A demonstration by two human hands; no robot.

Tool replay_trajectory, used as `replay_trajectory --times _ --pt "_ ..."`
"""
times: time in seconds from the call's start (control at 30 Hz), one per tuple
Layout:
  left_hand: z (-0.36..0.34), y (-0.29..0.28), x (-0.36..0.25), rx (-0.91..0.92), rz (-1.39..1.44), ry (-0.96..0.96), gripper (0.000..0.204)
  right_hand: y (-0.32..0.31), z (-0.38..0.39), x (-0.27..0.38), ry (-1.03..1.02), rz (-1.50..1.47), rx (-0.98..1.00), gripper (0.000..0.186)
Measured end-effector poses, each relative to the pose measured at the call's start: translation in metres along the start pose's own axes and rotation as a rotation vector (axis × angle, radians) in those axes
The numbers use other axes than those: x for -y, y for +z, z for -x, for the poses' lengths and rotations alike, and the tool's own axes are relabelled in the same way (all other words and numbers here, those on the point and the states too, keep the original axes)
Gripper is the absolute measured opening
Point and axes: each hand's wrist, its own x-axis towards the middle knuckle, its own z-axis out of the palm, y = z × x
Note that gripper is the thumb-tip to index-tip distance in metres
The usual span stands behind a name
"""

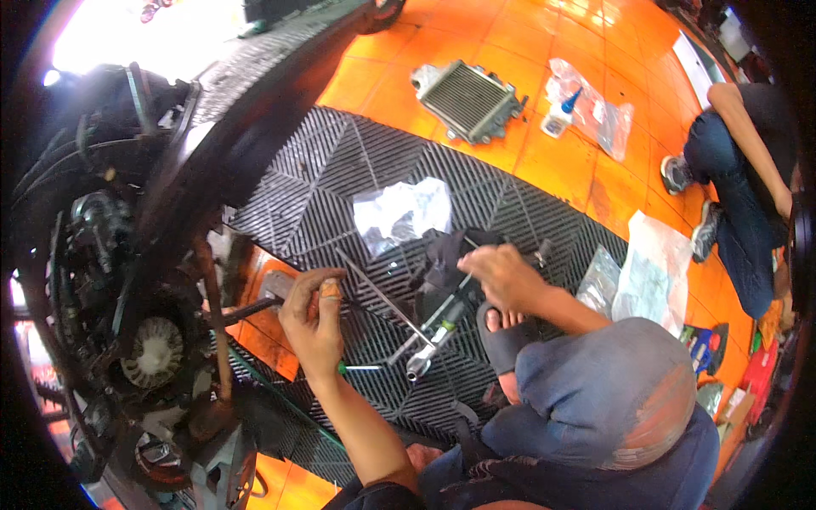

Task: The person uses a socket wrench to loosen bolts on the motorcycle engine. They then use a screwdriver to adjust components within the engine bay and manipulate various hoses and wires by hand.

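My left hand (313, 327) is raised beside the motorcycle's exposed engine (153, 353), fingers curled around something orange-brown that I cannot make out. My right hand (510, 280) is curled above my sandalled foot (501, 323), over a long thin metal rod (455, 297); what it grips is unclear. Between my hands lie a T-handle wrench (382, 293), a silver ratchet with a green band (418, 364) and a black cloth (442, 255) on the ribbed mat (297, 187). A small green-handled screwdriver (361, 367) lies below my left hand.
A radiator (467, 100), plastic bags (599, 123) and a small bottle (557, 123) lie on orange tiles (382, 42). A white cloth or bag (399, 212) is on the mat. Another person (735, 195) crouches at right, near paper sheets (650, 272) and assorted packages (748, 382).
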Motion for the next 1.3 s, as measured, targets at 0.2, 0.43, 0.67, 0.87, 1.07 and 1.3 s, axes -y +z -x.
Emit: replay_trajectory --times 0.2,0.43,0.67,0.87,1.07,1.3 --pt "0.003 0.004 0.013 0.125 -0.015 -0.085 0.017 -0.016 0.020 -0.025 0.233 0.064 0.109 0.030" --pt "0.000 0.003 0.026 0.164 -0.139 -0.073 0.019 0.019 -0.028 -0.020 -0.220 0.368 0.229 0.015" --pt "-0.003 -0.016 0.007 0.124 -0.021 -0.068 0.031 -0.091 -0.080 -0.005 -0.435 0.363 0.852 0.022" --pt "0.008 -0.043 -0.001 0.316 0.191 -0.236 0.031 -0.247 -0.117 0.042 0.389 -0.361 0.919 0.049" --pt "0.013 -0.071 -0.012 -0.712 0.534 0.068 0.023 -0.297 -0.057 0.080 0.317 -0.977 -0.097 0.086" --pt "0.013 -0.101 -0.080 -0.612 0.521 0.144 0.043 -0.274 -0.115 0.125 -0.399 -0.204 -0.371 0.038"
